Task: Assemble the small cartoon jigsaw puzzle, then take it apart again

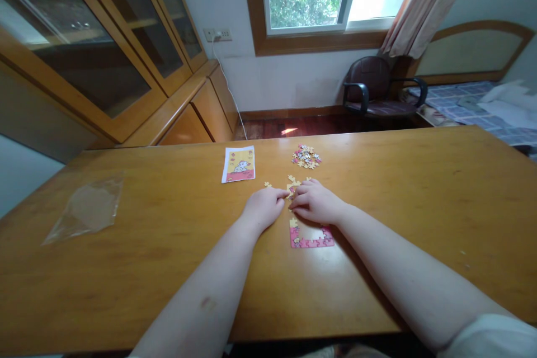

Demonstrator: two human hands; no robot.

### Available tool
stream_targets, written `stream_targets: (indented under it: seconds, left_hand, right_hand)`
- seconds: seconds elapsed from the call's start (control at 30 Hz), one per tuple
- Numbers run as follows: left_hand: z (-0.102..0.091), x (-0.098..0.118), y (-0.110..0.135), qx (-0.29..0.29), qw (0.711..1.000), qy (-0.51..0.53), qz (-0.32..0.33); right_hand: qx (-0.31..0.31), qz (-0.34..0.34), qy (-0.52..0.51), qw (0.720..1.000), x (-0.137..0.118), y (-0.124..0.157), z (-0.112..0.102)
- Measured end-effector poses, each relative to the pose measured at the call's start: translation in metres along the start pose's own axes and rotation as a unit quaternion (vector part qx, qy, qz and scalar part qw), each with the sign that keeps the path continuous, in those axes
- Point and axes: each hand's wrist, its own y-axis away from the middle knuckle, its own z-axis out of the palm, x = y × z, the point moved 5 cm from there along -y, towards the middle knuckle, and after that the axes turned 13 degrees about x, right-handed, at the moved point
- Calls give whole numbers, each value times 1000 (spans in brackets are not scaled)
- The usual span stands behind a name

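Both my hands meet near the middle of the wooden table (168,268). My left hand (265,206) and my right hand (315,201) have curled fingers pinching small yellow jigsaw pieces (292,185) between them. Just below my right hand lies a partly joined pink puzzle border (310,241). A loose heap of puzzle pieces (307,156) sits farther back. To its left lies the picture card (239,164) showing the finished image. One single piece (267,184) lies beside my left hand.
A crumpled clear plastic bag (86,207) lies at the table's left. Behind the table stand a dark armchair (373,89), a bed (474,103) at right, and glass-fronted wooden cabinets (104,50) at left. A window is beyond.
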Motion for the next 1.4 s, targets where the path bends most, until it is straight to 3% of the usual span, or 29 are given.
stream_targets:
  seconds: [0.07, 0.2, 0.4, 0.53, 0.63, 0.77, 1.0, 1.23, 1.4]
  left_hand:
    - [0, 0, 0, 3, 1000, 6, -2]
    - [-5, -1, 0, 36, 999, -2, -28]
    - [-23, -13, 8, 56, 976, -126, -166]
    - [-25, -14, 15, 7, 962, -169, -215]
    - [-22, -13, 15, 2, 965, -167, -204]
    - [-15, -17, 12, 3, 970, -155, -187]
    - [-10, -23, 10, 9, 974, -140, -177]
    - [-9, -20, 9, 23, 981, -129, -144]
    - [-8, -20, 10, 17, 982, -126, -139]
  right_hand:
    - [11, 21, 11, 1000, 3, -1, -1]
    - [61, 124, 79, 987, 21, -1, -5]
    - [73, 221, 139, 963, 39, 2, -7]
    - [75, 183, 157, 968, 32, 0, -5]
    - [50, 157, 167, 972, 30, 1, 3]
    - [37, 172, 176, 969, 36, 3, 7]
    - [89, 162, 134, 974, 34, 0, -5]
    - [138, 203, 134, 960, 41, 2, -7]
    - [173, 175, 117, 962, 35, 1, -9]
